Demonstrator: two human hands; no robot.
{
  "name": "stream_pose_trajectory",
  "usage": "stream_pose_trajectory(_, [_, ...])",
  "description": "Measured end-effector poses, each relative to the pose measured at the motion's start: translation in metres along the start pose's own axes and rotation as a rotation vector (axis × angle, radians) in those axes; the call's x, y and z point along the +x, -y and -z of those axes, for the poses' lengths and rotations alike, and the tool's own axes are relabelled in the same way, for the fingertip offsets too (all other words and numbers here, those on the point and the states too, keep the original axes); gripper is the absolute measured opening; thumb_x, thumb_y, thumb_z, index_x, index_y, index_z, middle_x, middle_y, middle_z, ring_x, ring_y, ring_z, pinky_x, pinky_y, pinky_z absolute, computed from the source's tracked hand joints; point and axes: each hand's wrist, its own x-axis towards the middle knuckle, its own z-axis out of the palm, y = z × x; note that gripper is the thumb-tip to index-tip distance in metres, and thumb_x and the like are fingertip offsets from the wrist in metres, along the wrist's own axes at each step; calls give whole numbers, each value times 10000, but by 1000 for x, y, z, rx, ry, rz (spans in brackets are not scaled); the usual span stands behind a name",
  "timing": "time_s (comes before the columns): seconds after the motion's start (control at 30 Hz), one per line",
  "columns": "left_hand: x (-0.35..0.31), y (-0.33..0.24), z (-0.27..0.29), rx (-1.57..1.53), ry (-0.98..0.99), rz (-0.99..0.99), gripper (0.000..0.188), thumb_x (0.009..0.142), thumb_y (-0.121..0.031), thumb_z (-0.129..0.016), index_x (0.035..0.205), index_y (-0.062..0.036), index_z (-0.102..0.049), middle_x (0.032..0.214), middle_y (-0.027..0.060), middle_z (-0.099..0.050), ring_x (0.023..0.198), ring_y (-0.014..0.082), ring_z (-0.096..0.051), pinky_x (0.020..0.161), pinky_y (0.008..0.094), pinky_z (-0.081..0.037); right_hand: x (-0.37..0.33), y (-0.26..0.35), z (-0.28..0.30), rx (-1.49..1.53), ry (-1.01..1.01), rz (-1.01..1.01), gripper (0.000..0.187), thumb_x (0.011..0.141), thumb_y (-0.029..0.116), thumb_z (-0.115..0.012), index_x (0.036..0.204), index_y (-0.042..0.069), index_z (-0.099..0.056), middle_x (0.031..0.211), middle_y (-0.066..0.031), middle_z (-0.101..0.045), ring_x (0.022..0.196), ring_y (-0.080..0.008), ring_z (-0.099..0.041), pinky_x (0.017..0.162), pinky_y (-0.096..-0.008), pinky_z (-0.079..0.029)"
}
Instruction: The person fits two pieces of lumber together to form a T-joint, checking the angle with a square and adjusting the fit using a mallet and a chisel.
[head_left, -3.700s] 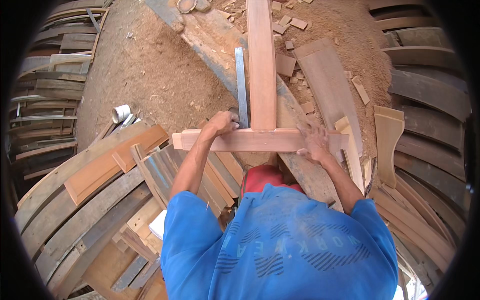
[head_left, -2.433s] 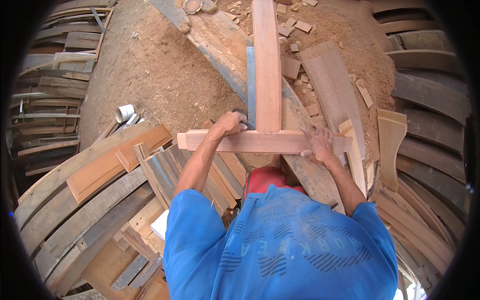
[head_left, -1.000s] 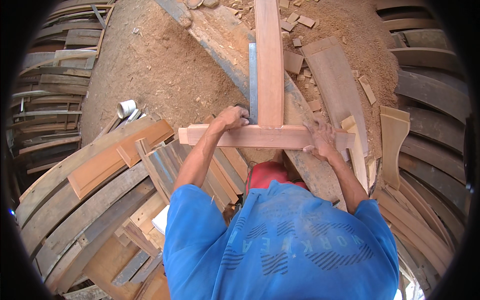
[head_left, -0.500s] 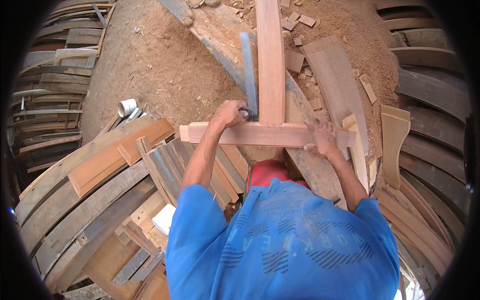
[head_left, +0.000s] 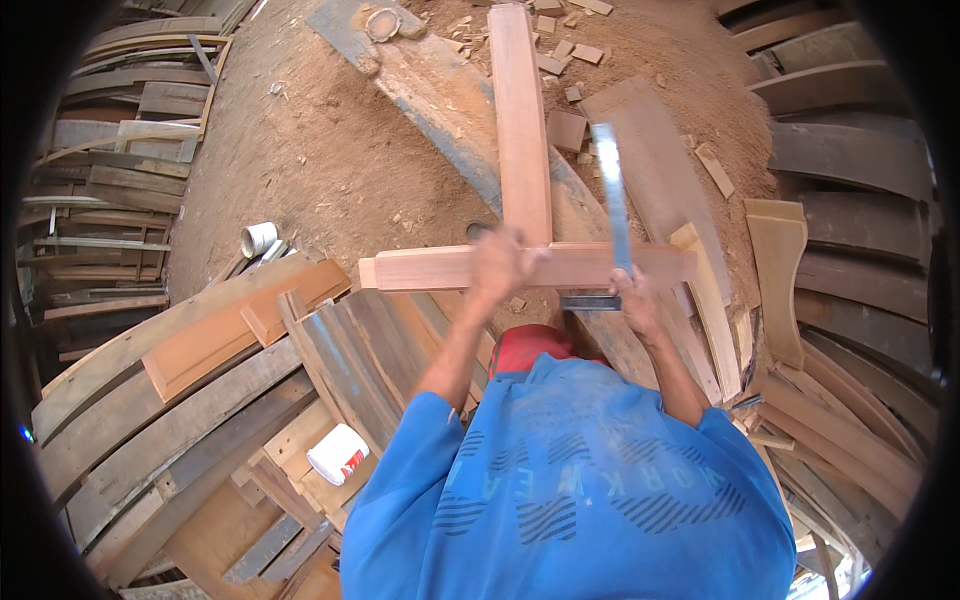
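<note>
Rail (head_left: 420, 270): one, pale pinkish wood, set crosswise before the person. Post (head_left: 520, 130): one, like wood, running away from the rail's far edge; the two form a T.

Square (head_left: 612, 200): one, metal blade, dark stock; blade over the rail's right half, pointing away from the person; stock at the near side.

Right hand (head_left: 635, 295): fingers closed round the blade's lower end, by the stock. Left hand (head_left: 497, 265): blurred, over the rail near the post's foot; whether its fingers clasp or are loose cannot be told.

Cup (head_left: 260, 239): one, white, on its side at left; contents too small to tell; pale strips (head_left: 272, 255) just beside it. Tub (head_left: 338, 454): one, white with red marking, tilted, near the left sleeve (head_left: 400, 460); contents cannot be told.

Plank (head_left: 430, 90): long, worn, slanting beneath the T. Offcuts (head_left: 567, 130): several, right of the post, on sawdust (head_left: 320, 150). Panel (head_left: 200, 352): orange-brown, at left.
</note>
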Motion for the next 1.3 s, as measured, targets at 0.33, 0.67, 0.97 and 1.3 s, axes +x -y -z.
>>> stream_pose_trajectory(0.33, [54, 82, -26, 195, 417, 105, 757, 931, -728, -489, 1270, -85, -700, 1230, 215, -717, 1192, 384, -663, 1027, 499, -478, -122, -134, 95, -126, -454, -316, 432, 1037, 438, -572, 1007, 8, -603, 811, -79, -628, 755, -166, -619, 659, -333, -477])
stream_pose_trajectory(0.67, [33, 87, -56, 27, 447, 48, 816, 910, -624, -652, 1368, 47, -575, 1282, 302, -662, 1220, 427, -637, 1033, 469, -490, -142, -125, 74, -885, -265, -545, 618, 977, 389, -618, 1431, -1, -467, 1287, -298, -610, 1189, -441, -610, 1038, -532, -463])
stream_pose_trajectory(0.97, [52, 107, -87, -336, 298, 259, 974, 826, -536, -797, 1411, 152, -433, 1321, 337, -627, 1255, 414, -625, 1075, 438, -486, -48, -113, 94, -369, -402, -113, 563, 932, 374, -710, 1304, -27, -576, 1210, -217, -663, 1124, -337, -644, 960, -460, -501])
stream_pose_trajectory(1.3, [45, 65, -61, -417, 389, 62, 918, 772, -401, -892, 1430, 81, -470, 1327, 240, -659, 1242, 342, -632, 1092, 400, -470, 62, -79, 81, 892, -642, -427, 527, 939, 330, -763, 1328, 33, -567, 1227, -108, -665, 1066, -237, -651, 892, -426, -547])
